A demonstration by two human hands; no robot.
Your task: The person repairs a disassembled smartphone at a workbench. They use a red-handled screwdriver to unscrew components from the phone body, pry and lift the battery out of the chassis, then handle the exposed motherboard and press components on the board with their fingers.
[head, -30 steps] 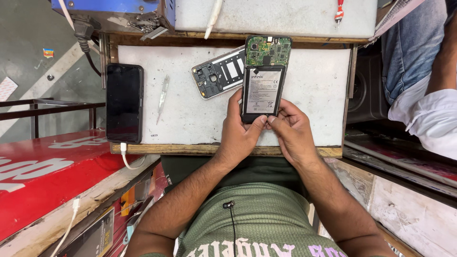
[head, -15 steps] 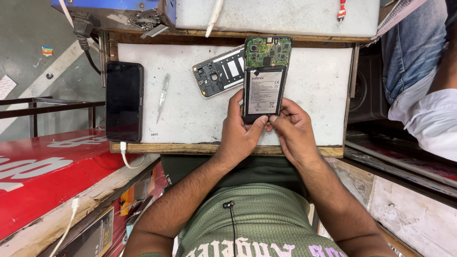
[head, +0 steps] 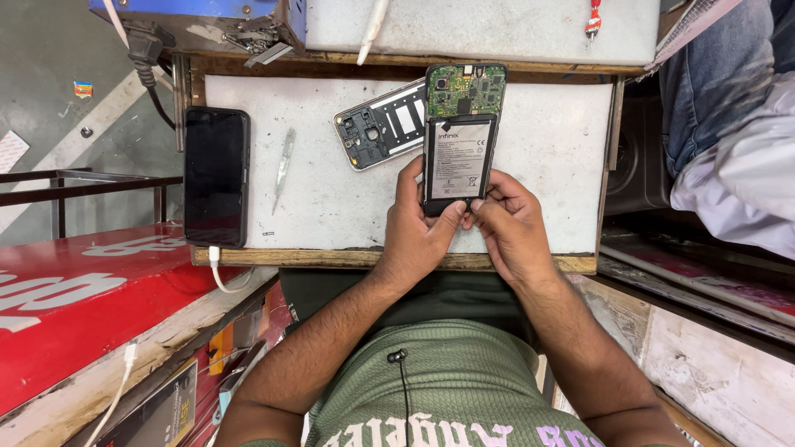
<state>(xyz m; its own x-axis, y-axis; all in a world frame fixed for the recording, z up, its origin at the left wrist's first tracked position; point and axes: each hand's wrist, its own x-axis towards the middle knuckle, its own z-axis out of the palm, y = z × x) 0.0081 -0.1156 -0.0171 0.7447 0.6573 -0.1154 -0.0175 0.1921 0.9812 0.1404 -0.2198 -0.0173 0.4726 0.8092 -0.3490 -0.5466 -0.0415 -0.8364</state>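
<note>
Both hands, left hand (head: 418, 232) and right hand (head: 513, 228), fingers clasped around the opened phone (head: 457, 141), thumbs meeting at its lower edge.

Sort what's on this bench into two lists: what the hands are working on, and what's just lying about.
In hand:
- opened phone with its battery and green circuit board exposed, held by left hand and right hand

Lying about:
- removed inner frame
- metal tweezers
- black phone on a white cable
- white worktop

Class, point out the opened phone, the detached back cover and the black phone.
opened phone (head: 458, 157), head view, on its battery.
detached back cover (head: 383, 127), head view, inner face.
black phone (head: 216, 175), head view, dark screen.
</note>
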